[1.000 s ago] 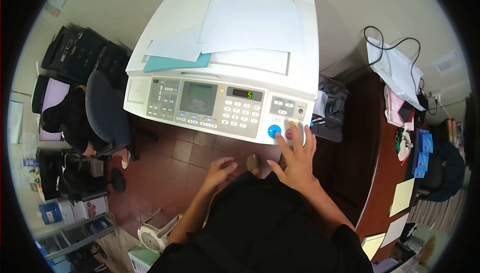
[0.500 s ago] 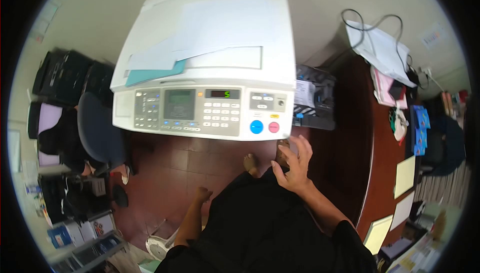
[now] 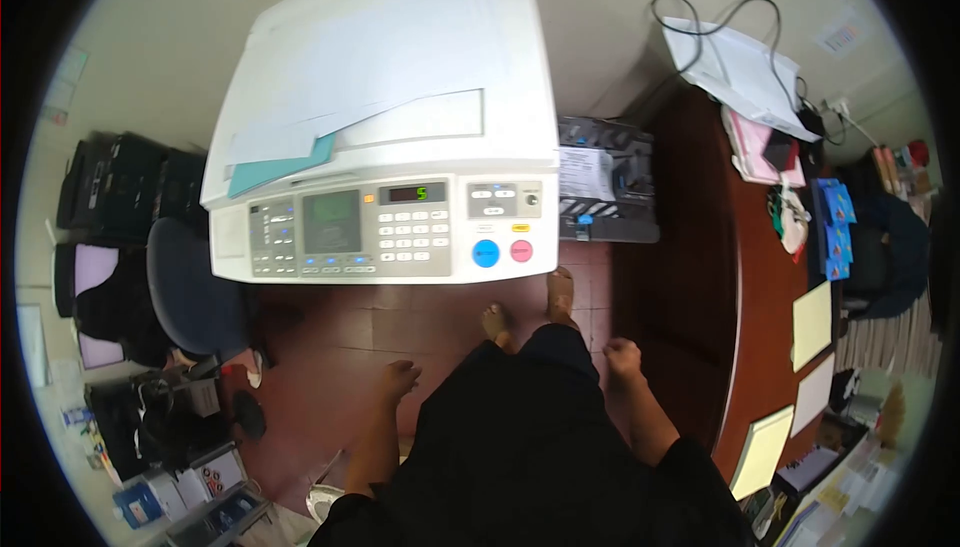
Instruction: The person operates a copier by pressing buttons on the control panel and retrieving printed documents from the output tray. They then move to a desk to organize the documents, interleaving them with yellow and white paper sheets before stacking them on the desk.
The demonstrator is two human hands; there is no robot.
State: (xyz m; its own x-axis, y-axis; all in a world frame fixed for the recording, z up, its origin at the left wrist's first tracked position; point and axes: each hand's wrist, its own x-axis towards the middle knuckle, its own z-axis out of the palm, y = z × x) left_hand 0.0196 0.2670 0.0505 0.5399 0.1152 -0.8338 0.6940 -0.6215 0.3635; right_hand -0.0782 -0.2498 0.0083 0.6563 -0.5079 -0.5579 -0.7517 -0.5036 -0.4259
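Note:
A white photocopier (image 3: pixel 400 147) stands in front of me. Its control panel (image 3: pixel 415 237) has a green lit digit, number keys, and one blue and one pink round button. White paper sheets (image 3: pixel 340 87) and a teal sheet (image 3: pixel 285 165) lie on its lid. My left hand (image 3: pixel 402 379) hangs below the panel over the floor, its fingers curled and nothing visible in them. On the other side, my right hand (image 3: pixel 622 358) hangs beside my leg with curled fingers, apart from the machine and near the desk side. No object shows in it.
A black tray unit (image 3: pixel 606 182) holding paper juts from the copier's right side. Along the right runs a brown desk (image 3: pixel 735 297) with paper pads (image 3: pixel 812 327) and a cable (image 3: pixel 715 35). At left, a person sits near a blue-grey chair (image 3: pixel 190 287).
My right hand has dropped down and right, away from the panel's lower right corner, and its spread fingers have curled. My left hand stays low. The view has shifted, so the copier appears further left.

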